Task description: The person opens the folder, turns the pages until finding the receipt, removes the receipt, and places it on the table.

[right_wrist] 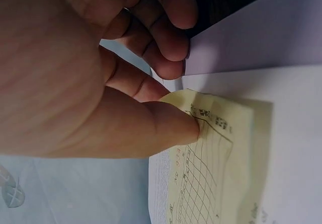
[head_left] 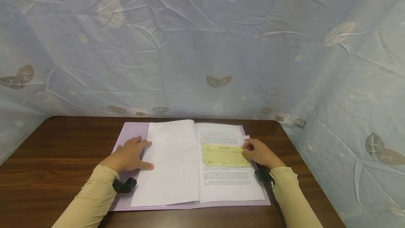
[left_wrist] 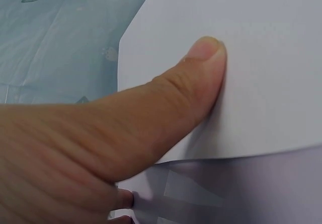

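A lilac folder (head_left: 134,128) lies spread on the table, with a blank white page (head_left: 172,164) turned to the left and a printed page (head_left: 229,187) on the right. Across the printed page is a yellow form slip (head_left: 221,156) with a ruled grid. My right hand (head_left: 262,154) pinches the slip's right end between thumb and forefinger; its other fingers curl loosely in the right wrist view. Spread over the left edge of the blank page is my left hand (head_left: 128,156), its thumb (left_wrist: 201,78) lying straight on the paper.
Dark wood tabletop (head_left: 57,164) surrounds the folder. A pale blue patterned cloth (head_left: 177,55) hangs behind the table and along its right side. By the right hand, a small white tab (head_left: 245,137) sticks out at the page edge. Both wrists wear black bands.
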Demonstrator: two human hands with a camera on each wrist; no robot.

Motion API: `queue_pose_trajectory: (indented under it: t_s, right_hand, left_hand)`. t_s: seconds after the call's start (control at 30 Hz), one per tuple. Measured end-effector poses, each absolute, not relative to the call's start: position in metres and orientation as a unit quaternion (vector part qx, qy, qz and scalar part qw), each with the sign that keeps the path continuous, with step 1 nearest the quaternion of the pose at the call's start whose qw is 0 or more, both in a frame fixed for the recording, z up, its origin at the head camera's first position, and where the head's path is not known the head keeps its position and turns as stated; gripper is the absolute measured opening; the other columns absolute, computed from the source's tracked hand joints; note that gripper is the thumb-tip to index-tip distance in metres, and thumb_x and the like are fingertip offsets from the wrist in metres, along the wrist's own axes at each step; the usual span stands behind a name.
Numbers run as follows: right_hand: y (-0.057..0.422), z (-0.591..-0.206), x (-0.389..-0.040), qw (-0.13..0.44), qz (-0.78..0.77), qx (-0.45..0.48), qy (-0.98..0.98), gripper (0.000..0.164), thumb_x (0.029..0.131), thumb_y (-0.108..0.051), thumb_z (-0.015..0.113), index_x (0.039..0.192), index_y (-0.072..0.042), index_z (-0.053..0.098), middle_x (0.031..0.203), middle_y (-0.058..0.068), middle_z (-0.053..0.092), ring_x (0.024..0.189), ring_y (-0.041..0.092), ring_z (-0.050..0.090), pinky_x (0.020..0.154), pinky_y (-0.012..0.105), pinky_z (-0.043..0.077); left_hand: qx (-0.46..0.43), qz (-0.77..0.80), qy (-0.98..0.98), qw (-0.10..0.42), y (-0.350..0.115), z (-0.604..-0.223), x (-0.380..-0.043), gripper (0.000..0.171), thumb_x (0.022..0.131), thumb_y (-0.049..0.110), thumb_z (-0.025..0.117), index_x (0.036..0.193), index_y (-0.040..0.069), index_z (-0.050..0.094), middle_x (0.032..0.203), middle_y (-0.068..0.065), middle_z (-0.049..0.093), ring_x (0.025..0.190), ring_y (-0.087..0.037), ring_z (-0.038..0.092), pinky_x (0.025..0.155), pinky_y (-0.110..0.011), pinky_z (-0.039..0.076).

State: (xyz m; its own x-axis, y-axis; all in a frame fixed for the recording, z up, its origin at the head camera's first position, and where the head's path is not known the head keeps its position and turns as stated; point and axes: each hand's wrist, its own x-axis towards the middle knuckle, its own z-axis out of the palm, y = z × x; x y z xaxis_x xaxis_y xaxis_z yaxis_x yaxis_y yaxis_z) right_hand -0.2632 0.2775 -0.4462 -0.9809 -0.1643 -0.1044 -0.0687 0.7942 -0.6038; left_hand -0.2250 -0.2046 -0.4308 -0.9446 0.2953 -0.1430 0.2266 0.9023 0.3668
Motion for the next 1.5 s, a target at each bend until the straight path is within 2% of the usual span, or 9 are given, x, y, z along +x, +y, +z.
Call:
queue_pose_trajectory:
  t_s: [0.27,0.73,1.2,1.5]
  right_hand:
    - [0.2799,-0.4483,-0.2631,0.058,-0.317,-0.072,0.944,0.006,0.095,-0.013,0.071,0.095,-0.009,0.066,0.091,0.005,0.06,0.084,0.02,0.055,0.072,0.034,0.044]
    - [0.2829,-0.4455,-0.2646,0.033,-0.354,-0.052,0.933,0.004,0.099,-0.011,0.067,0.101,-0.007,0.067,0.088,0.005,0.062,0.078,0.02,0.058,0.068,0.033,0.049]
    - [0.2803,-0.4487,-0.263,0.046,-0.386,-0.046,0.92,0.007,0.099,-0.009,0.066,0.104,-0.004,0.068,0.092,0.006,0.065,0.082,0.02,0.06,0.073,0.033,0.055]
    - [0.2861,-0.4467,-0.2657,0.031,-0.393,-0.056,0.917,0.008,0.101,-0.01,0.065,0.106,-0.005,0.068,0.091,0.007,0.063,0.082,0.02,0.059,0.072,0.033,0.052]
  left_hand:
    - [0.136,0.178,0.97,0.096,-0.205,-0.4305,-0.2242,0.102,0.072,0.062,0.086,0.148,0.003,0.051,0.155,-0.04,0.032,0.142,-0.063,0.029,0.103,-0.086,0.022]
    - [0.14,0.177,0.97,0.094,-0.2053,-0.4296,-0.2246,0.103,0.072,0.063,0.085,0.148,0.003,0.051,0.154,-0.041,0.032,0.141,-0.064,0.029,0.102,-0.087,0.021]
    - [0.135,0.176,0.97,0.101,-0.2074,-0.4278,-0.223,0.104,0.072,0.063,0.086,0.148,0.001,0.05,0.154,-0.043,0.031,0.14,-0.066,0.028,0.101,-0.088,0.021]
    - [0.139,0.174,0.97,0.099,-0.2078,-0.4298,-0.2263,0.103,0.073,0.063,0.085,0.148,0.002,0.051,0.154,-0.041,0.033,0.14,-0.064,0.03,0.101,-0.088,0.022]
